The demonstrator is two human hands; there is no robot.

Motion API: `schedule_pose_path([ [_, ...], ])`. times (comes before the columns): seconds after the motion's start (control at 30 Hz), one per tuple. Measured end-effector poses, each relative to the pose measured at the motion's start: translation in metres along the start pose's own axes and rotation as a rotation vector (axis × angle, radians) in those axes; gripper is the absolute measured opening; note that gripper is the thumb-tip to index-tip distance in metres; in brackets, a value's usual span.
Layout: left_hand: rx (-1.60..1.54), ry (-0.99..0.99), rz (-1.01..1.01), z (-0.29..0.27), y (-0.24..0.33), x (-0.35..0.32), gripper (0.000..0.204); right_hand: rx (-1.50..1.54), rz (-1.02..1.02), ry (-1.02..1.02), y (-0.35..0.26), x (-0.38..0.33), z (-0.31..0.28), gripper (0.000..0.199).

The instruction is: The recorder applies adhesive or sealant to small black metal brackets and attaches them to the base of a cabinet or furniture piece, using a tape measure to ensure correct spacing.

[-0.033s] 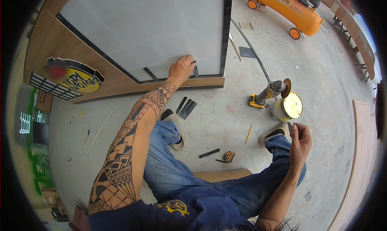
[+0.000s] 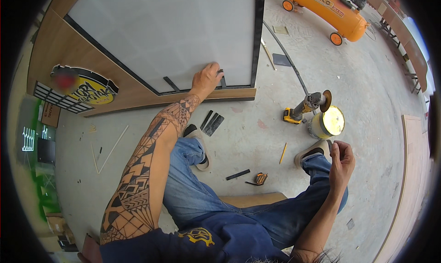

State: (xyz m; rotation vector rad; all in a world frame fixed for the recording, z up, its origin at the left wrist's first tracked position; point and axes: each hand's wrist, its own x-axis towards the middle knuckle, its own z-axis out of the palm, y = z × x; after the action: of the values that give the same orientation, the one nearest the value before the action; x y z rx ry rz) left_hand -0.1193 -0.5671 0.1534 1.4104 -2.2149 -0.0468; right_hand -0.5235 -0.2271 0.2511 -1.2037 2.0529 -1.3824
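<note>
Head view: left hand (image 2: 205, 81), eleven o'clock, pinches black strip (image 2: 223, 81), likely steadying it on panel (image 2: 161, 33); right hand (image 2: 342, 164), past three, grip: can't tell.

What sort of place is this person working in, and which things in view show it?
Most likely a fabrication workshop: a wheeled orange air compressor and a cordless angle grinder stand on the concrete floor, and a yellow pencil lies between the person's feet.
</note>
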Motion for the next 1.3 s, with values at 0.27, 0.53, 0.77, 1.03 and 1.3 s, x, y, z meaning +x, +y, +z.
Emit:
schedule_pose_path([
  [0.27,-0.407,-0.135,-0.621,0.088,-0.006,-0.069,0.03,-0.018,0.033,-0.057,-0.005,0.0,-0.004,0.021],
  [0.53,-0.695,0.133,-0.863,0.129,0.019,-0.042,0.037,-0.017,0.059,-0.091,-0.006,0.0,0.0,0.022],
  [0.77,-0.632,0.173,-0.858,0.12,0.012,-0.036,0.032,0.012,0.053,-0.107,-0.009,0.0,0.003,0.022],
  [1.03,-0.698,0.169,-0.865,0.134,0.0,-0.041,0.039,-0.01,0.101,-0.114,-0.006,-0.004,-0.001,0.021],
  [1.3,-0.335,-0.245,-0.562,0.157,0.064,-0.125,0.037,-0.079,0.11,-0.088,-0.013,0.002,-0.009,0.025],
])
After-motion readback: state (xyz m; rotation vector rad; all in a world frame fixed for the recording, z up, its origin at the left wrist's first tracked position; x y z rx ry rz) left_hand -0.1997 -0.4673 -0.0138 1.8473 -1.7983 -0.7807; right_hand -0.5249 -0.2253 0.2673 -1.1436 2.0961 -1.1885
